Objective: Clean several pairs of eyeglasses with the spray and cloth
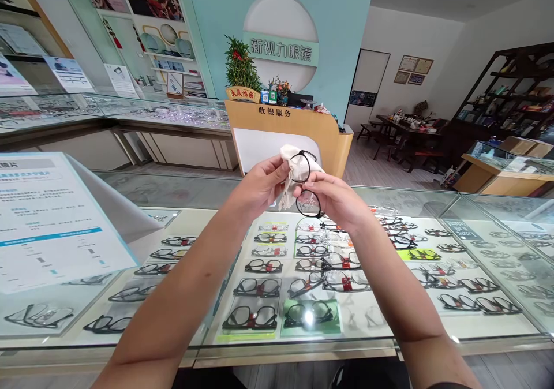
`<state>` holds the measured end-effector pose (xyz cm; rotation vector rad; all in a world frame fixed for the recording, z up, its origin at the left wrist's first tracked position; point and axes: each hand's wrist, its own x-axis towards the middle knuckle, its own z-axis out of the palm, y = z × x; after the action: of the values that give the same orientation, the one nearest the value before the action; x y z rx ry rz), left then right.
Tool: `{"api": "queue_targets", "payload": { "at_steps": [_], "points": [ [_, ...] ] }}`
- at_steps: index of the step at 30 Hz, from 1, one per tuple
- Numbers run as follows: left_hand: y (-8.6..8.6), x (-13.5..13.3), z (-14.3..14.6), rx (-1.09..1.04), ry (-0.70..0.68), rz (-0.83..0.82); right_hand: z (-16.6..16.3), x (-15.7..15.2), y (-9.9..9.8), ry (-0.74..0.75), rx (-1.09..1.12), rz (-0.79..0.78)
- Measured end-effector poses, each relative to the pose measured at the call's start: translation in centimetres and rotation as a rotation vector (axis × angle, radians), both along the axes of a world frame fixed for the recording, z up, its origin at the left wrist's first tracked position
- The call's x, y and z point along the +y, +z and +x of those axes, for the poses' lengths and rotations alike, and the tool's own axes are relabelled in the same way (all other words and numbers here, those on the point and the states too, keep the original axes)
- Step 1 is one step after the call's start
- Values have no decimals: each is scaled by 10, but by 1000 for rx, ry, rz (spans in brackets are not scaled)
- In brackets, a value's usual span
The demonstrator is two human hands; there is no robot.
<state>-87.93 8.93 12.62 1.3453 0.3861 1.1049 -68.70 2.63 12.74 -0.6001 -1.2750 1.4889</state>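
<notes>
Both my hands are raised over a glass display case, close together around a pair of black round-framed eyeglasses (310, 175). My left hand (263, 182) is closed on a white cloth (289, 189), which lies against the upper lens. With its fingers near the bridge, my right hand (333, 197) grips the eyeglasses, which are turned so one lens is above the other. The lower lens hangs below my right fingers, uncovered. Part of the cloth also shows behind the upper lens. Some fingertips are hidden behind the cloth and frame.
Rows of eyeglasses (259, 288) lie inside the glass display case (242, 351) below my forearms. A printed sign (56, 216) stands on the glass at left. Ahead is a wooden cashier counter (246, 118) with a plant (240, 66); a dark table (409, 126) stands further back right.
</notes>
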Motion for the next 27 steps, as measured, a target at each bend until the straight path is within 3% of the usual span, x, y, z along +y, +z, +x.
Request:
{"api": "queue_targets", "payload": {
  "at_steps": [5, 17, 27],
  "points": [
    [1, -8, 5, -30, -35, -33, -3, -1, 0, -15, 12, 44],
    [3, -11, 3, -62, 57, 8, -3, 2, -6, -91, -11, 88],
    [2, -17, 11, -49, -44, 53, -4, 8, -9, -116, -28, 116]
  ]
}}
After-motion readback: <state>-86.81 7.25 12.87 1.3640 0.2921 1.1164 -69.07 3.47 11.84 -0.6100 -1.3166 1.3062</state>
